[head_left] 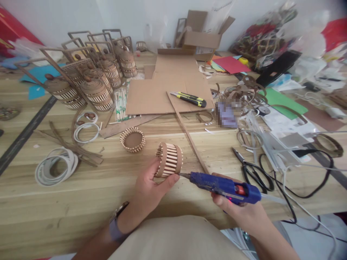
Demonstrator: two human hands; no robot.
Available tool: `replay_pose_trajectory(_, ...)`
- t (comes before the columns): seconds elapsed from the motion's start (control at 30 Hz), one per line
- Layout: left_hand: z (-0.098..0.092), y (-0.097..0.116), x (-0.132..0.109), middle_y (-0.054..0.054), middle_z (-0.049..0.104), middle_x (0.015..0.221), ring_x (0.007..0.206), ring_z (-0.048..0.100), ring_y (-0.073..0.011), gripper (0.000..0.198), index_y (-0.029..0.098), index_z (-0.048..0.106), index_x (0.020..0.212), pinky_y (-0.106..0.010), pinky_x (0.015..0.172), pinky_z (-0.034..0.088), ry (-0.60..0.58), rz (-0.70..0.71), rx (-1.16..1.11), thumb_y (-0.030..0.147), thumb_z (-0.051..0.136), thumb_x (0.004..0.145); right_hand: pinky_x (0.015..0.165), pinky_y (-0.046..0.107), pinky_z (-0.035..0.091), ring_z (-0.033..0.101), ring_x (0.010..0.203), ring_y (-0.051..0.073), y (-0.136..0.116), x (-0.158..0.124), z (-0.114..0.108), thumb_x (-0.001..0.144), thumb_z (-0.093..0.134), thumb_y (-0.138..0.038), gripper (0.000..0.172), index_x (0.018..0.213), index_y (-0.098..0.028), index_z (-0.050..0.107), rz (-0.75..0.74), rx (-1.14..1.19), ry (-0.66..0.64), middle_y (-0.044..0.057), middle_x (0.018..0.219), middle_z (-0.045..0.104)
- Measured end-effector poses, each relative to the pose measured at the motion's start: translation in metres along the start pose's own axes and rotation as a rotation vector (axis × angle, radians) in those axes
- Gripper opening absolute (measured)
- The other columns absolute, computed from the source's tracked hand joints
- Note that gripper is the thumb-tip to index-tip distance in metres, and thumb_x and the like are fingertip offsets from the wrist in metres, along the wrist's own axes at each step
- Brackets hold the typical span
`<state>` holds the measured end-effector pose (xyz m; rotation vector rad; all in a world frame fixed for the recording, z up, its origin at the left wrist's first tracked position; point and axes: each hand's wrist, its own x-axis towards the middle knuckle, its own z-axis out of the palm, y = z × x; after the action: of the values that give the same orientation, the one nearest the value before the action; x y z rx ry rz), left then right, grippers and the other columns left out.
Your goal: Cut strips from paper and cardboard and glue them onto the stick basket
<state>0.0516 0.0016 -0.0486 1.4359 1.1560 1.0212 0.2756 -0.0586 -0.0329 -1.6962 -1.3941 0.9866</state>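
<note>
My left hand (150,186) holds a small round basket (171,159) of wooden sticks and brown bands, tipped on its side, with the thumb at its lower edge. In my right hand (235,209) is a blue glue gun (222,186) with a clear glue stick out of its back. The gun's metal nozzle points left and meets or nearly meets the basket's lower right edge; whether they touch I cannot tell. A second, shallow stick basket (132,139) rests on the table just beyond my left hand.
Black scissors (253,171) and cables lie at the right. A wooden strip (187,131) and a cutter (189,98) on cardboard (151,95) are ahead. Tape rolls (56,167) and lidded stick baskets (97,92) with tall handles stand left.
</note>
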Motion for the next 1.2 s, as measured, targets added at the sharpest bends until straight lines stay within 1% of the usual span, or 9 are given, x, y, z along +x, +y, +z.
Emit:
replay_pose_trajectory(0.3,0.0,-0.0018,-0.0011,-0.004,0.073,0.097,0.089,0.068,-0.0206,0.018,0.02,0.072,0.097,-0.03,0.082,0.053,-0.009,0.012,0.018,0.031,0.069,0.083,0.05,0.03,0.052,0.057,0.055,0.019,0.0035,-0.0003,-0.0008,0.072,0.073,-0.064,0.042,0.076,-0.023,0.068,-0.007,0.001,-0.012,0.002,0.061,0.063)
replay_pose_trajectory(0.47,0.0003,-0.0016,-0.001,-0.004,0.074,0.097,0.09,0.068,-0.0212,0.019,0.02,0.072,0.097,-0.031,0.083,0.053,-0.011,0.011,0.027,0.032,0.069,0.082,0.046,0.029,0.051,0.055,0.052,0.018,0.0028,0.0009,-0.0012,0.071,0.075,-0.062,0.039,0.07,-0.024,0.066,-0.024,-0.001,-0.005,0.002,0.058,0.062)
replay_pose_trajectory(0.63,0.0,-0.0026,-0.0006,-0.004,0.073,0.097,0.091,0.068,-0.0213,0.018,0.02,0.072,0.096,-0.03,0.084,0.052,-0.011,0.021,0.026,0.031,0.069,0.082,0.046,0.03,0.052,0.056,0.052,0.019,0.0025,0.0006,-0.0016,0.073,0.075,-0.059,0.035,0.072,-0.025,0.068,-0.029,0.016,-0.025,0.002,0.057,0.061)
replay_pose_trajectory(0.73,-0.0002,-0.0028,-0.0011,-0.004,0.073,0.099,0.092,0.068,-0.0212,0.018,0.02,0.072,0.096,-0.03,0.084,0.052,-0.015,0.009,0.003,0.031,0.07,0.082,0.048,0.03,0.053,0.058,0.054,0.02,0.002,-0.0002,-0.0021,0.073,0.075,-0.06,0.036,0.071,-0.025,0.068,-0.018,0.01,-0.025,0.002,0.059,0.062)
replay_pose_trajectory(0.83,-0.0006,-0.0033,-0.0024,-0.004,0.074,0.098,0.092,0.068,-0.0209,0.02,0.021,0.072,0.099,-0.03,0.084,0.052,-0.039,-0.034,-0.05,0.032,0.07,0.083,0.05,0.03,0.053,0.059,0.056,0.02,0.0015,-0.0008,-0.0029,0.073,0.074,-0.062,0.038,0.072,-0.024,0.067,0.001,0.007,-0.026,0.002,0.061,0.063)
replay_pose_trajectory(0.97,-0.0012,-0.0021,-0.0027,-0.003,0.075,0.098,0.092,0.069,-0.0209,0.022,0.021,0.072,0.101,-0.029,0.083,0.052,-0.052,-0.091,-0.12,0.032,0.071,0.081,0.051,0.029,0.052,0.059,0.055,0.019,0.001,-0.0007,-0.0039,0.073,0.073,-0.064,0.041,0.075,-0.023,0.068,0.009,0.04,-0.067,0.002,0.062,0.064)
replay_pose_trajectory(1.1,-0.0009,0.0004,-0.0005,-0.001,0.075,0.092,0.084,0.069,-0.0188,0.022,0.021,0.072,0.1,-0.026,0.076,0.053,-0.051,-0.154,-0.179,0.03,0.07,0.08,0.052,0.028,0.05,0.058,0.056,0.018,0.0008,-0.0004,-0.0031,0.072,0.072,-0.067,0.045,0.074,-0.022,0.067,0.027,0.093,-0.102,0.003,0.063,0.064)
replay_pose_trajectory(1.2,-0.0008,0.0008,0.0006,-0.001,0.074,0.09,0.084,0.068,-0.0185,0.022,0.02,0.072,0.097,-0.026,0.076,0.053,-0.033,-0.133,-0.169,0.026,0.068,0.077,0.052,0.027,0.048,0.056,0.056,0.016,0.0007,-0.0005,-0.0009,0.072,0.07,-0.071,0.049,0.072,-0.022,0.066,0.04,0.15,-0.11,0.002,0.063,0.062)
